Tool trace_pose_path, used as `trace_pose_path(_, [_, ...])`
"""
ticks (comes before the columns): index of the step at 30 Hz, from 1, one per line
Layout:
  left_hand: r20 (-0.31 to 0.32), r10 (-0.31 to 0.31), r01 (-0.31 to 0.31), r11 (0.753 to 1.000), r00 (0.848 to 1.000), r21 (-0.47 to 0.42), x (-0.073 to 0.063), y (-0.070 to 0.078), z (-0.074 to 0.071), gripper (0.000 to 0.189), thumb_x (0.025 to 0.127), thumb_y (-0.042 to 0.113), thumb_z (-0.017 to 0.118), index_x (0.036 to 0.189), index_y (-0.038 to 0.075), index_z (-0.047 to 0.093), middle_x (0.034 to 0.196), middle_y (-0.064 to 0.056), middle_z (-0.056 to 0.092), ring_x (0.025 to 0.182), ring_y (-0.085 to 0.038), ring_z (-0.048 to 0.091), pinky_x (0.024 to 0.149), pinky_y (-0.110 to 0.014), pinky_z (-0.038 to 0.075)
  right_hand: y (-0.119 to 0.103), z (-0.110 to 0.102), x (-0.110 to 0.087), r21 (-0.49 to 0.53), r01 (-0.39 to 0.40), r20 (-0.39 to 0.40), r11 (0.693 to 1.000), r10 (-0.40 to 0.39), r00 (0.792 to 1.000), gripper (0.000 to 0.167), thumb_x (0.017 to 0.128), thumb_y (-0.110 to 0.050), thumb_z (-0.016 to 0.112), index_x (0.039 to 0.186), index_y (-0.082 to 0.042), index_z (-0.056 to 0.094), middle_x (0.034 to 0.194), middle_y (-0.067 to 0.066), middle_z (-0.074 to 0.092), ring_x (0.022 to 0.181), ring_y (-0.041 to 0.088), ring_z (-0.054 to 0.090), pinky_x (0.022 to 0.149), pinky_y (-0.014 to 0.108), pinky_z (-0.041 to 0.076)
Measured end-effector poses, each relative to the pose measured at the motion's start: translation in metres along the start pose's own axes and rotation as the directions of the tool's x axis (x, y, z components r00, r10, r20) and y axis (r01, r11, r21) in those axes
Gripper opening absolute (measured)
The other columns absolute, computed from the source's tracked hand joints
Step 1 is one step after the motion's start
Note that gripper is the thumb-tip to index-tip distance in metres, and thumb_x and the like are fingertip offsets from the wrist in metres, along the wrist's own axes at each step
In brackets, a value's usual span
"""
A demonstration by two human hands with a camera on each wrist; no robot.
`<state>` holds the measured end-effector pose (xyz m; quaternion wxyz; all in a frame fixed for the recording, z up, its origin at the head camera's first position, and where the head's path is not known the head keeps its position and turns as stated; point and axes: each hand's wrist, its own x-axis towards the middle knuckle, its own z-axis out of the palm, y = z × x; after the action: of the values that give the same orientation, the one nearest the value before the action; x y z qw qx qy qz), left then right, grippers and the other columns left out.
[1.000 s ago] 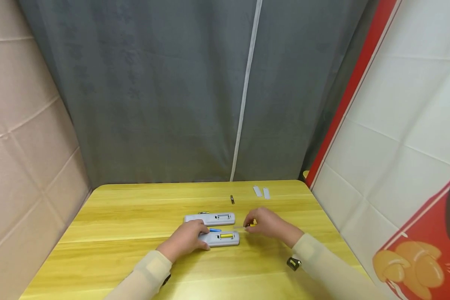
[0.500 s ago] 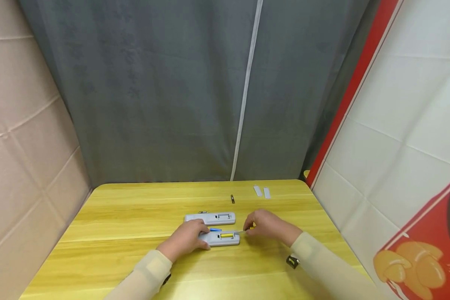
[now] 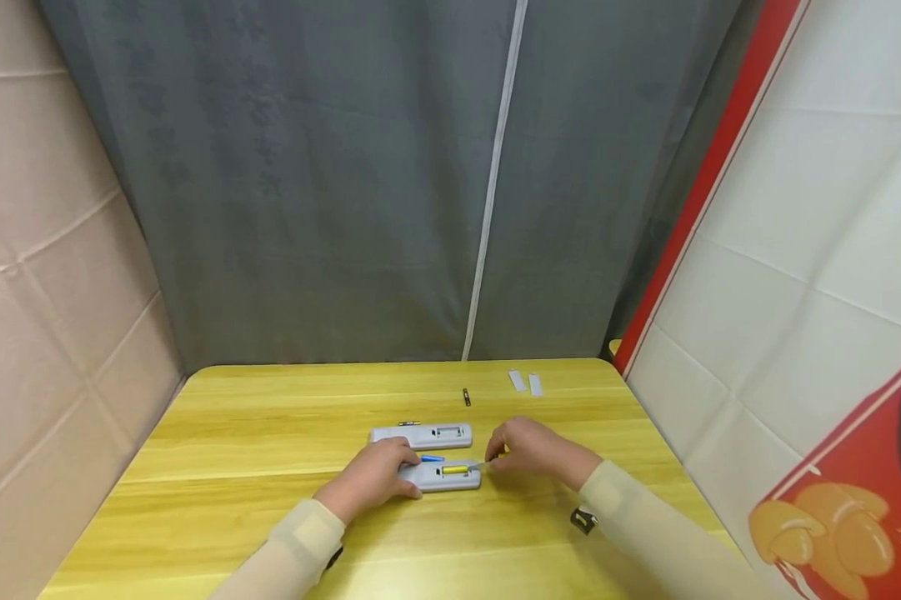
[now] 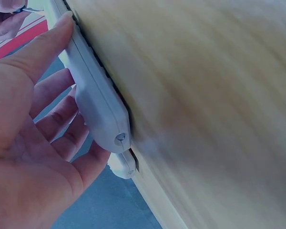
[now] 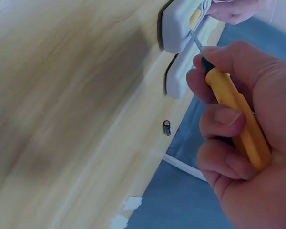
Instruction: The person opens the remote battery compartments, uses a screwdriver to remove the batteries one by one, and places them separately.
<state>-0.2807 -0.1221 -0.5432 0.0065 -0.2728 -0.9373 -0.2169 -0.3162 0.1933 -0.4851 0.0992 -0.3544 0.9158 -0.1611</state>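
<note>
My left hand (image 3: 371,471) holds the left part of the nearer pale grey remote control (image 3: 427,477), thumb on the near edge, fingers at the far edge. A yellow battery (image 3: 454,470) lies in its uncovered compartment. My right hand (image 3: 536,446) grips a yellow-handled screwdriver (image 5: 238,117), fingers curled round the handle. In the right wrist view the thin metal tip meets the remote at the battery's end; the exact contact is too small to tell. A second remote control (image 3: 412,436) lies just behind, its compartment also uncovered. Between the two remotes is a slender blue object (image 3: 432,458), partly hidden.
One dark battery (image 3: 467,397) lies farther back, another (image 3: 408,423) behind the second remote. Two pale battery covers (image 3: 517,381) lie at the back right of the wooden table (image 3: 270,425). A grey curtain (image 3: 330,183) hangs beyond the table.
My right hand has brought the screwdriver tip from beside the nearer remote's right end onto its battery compartment. My left hand has stayed on the remote.
</note>
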Motion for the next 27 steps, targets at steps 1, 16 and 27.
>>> trace_pose_path(1, [0.0,-0.001,0.001,1.0,1.0,0.001,0.0,0.0,0.0,0.049,0.083,0.036,0.1,0.119,0.008,0.084,0.11,0.001,0.073,0.097,-0.016,0.067,0.092,-0.041,0.058,-0.001,-0.001,0.0,-0.014,0.012,-0.003,1.0,-0.012,1.0,0.005,0.095,-0.011,0.087,0.099,-0.014,0.088,0.092,-0.014,0.076,0.081,0.002,0.061,0.081,0.031,0.057])
trace_pose_path(16, [0.008,-0.006,0.006,1.0,1.0,-0.021,0.0,0.004,-0.002,0.049,0.083,0.035,0.1,0.12,0.007,0.083,0.111,0.0,0.074,0.098,-0.018,0.068,0.092,-0.043,0.058,-0.052,-0.016,0.016,-0.277,-0.032,0.04,0.96,0.044,0.998,0.03,0.091,-0.013,0.089,0.07,-0.017,0.069,0.065,-0.011,0.054,0.06,0.008,0.042,0.06,0.029,0.04])
trace_pose_path(27, [-0.002,0.027,-0.027,0.999,1.0,-0.024,-0.001,0.001,-0.004,0.046,0.082,0.031,0.101,0.117,0.007,0.084,0.107,0.0,0.073,0.091,-0.014,0.065,0.085,-0.04,0.058,-0.095,-0.011,0.038,-0.59,-0.032,0.089,0.807,0.105,0.99,0.021,0.097,-0.017,0.086,0.084,-0.018,0.069,0.074,-0.006,0.06,0.064,0.011,0.053,0.063,0.031,0.054])
